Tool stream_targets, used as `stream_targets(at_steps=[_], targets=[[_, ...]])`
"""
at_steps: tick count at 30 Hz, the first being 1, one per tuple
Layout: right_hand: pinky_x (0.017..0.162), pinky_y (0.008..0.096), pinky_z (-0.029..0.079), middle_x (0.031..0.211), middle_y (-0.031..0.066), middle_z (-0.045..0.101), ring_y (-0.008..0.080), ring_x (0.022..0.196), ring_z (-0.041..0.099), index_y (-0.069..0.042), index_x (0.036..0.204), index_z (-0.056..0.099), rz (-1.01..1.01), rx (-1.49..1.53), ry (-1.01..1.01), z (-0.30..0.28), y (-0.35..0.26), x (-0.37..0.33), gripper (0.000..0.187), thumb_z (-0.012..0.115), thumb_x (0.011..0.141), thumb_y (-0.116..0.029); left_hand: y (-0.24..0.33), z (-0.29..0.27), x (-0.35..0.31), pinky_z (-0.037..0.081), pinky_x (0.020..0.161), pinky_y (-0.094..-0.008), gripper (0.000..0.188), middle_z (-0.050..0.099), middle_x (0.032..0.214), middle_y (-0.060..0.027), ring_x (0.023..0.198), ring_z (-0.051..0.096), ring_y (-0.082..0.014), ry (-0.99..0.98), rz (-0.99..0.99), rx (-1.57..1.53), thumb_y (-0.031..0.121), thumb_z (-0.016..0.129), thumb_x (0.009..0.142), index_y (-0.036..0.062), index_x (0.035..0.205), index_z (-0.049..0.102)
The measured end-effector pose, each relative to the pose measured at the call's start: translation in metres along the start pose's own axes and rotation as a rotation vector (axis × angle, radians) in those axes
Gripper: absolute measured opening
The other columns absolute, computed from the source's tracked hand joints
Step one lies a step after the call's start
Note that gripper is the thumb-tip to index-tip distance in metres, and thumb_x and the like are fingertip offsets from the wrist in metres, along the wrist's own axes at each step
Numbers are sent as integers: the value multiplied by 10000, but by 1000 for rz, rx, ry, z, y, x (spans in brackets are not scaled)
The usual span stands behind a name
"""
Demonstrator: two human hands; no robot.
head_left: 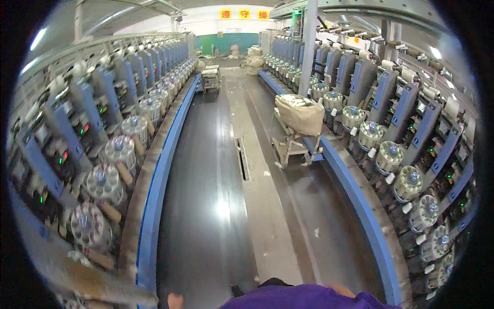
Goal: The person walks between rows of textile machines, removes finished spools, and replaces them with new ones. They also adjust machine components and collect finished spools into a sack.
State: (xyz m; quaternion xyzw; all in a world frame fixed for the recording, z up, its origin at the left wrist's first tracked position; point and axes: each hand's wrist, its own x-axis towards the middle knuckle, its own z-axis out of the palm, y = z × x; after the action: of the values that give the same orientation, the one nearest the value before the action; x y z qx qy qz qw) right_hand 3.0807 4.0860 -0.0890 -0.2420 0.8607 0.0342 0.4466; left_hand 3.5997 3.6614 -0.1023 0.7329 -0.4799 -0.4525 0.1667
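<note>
At the bottom edge, left of centre, a small part of my left hand (175, 301) shows, its fingers cut off by the frame. Just left of it ends a long beige, blurred bar or board (103, 283); whether I touch it I cannot tell. A strip of skin, apparently my right hand or forearm (341, 291), lies behind my purple top (309, 298), which covers most of it. Nothing held can be made out in either hand. Nearest on the left is a round grey bobbin magazine (88, 226) on the winding machine.
Winding machines with blue panels (82, 116) (401, 105) line both sides behind blue rails (163, 170) (360, 203). A cart (288, 146) bearing a beige sack (303, 117) stands right of the aisle. Further off are another cart (211, 77), sacks (253, 63) and a grey post (309, 49). A floor slot (241, 159) runs mid-aisle.
</note>
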Motion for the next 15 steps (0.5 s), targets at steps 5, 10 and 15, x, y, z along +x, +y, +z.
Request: stream_targets(at_steps=[5, 10, 15], targets=[[777, 378, 496, 959, 150, 659, 250, 869, 629, -17, 1088, 611, 489, 336, 40, -42, 98, 80, 414, 572, 841, -347, 329, 97, 172, 441, 561, -270, 214, 591, 726, -54, 644, 541, -119, -174, 593, -266, 174, 615, 833, -1, 954, 598], [742, 387, 507, 887, 167, 662, 260, 813, 637, 1, 1048, 624, -44, -70, 420, -236, -16, 226, 370, 529, 862, -304, 400, 220, 208, 465, 618, -340, 191, 602, 750, -109, 647, 545, -167, 39, 693, 40, 162, 612, 813, -6, 898, 583], [727, 340, 492, 919, 116, 669, 204, 822, 634, -21, 1024, 648, -301, 573, 388, -513, -287, 370, 407, 607, 823, -373, 381, 277, 220, 472, 606, -374, 172, 602, 743, -125, 638, 559, -194, -234, 61, 252, 140, 618, 790, 0, 882, 577]])
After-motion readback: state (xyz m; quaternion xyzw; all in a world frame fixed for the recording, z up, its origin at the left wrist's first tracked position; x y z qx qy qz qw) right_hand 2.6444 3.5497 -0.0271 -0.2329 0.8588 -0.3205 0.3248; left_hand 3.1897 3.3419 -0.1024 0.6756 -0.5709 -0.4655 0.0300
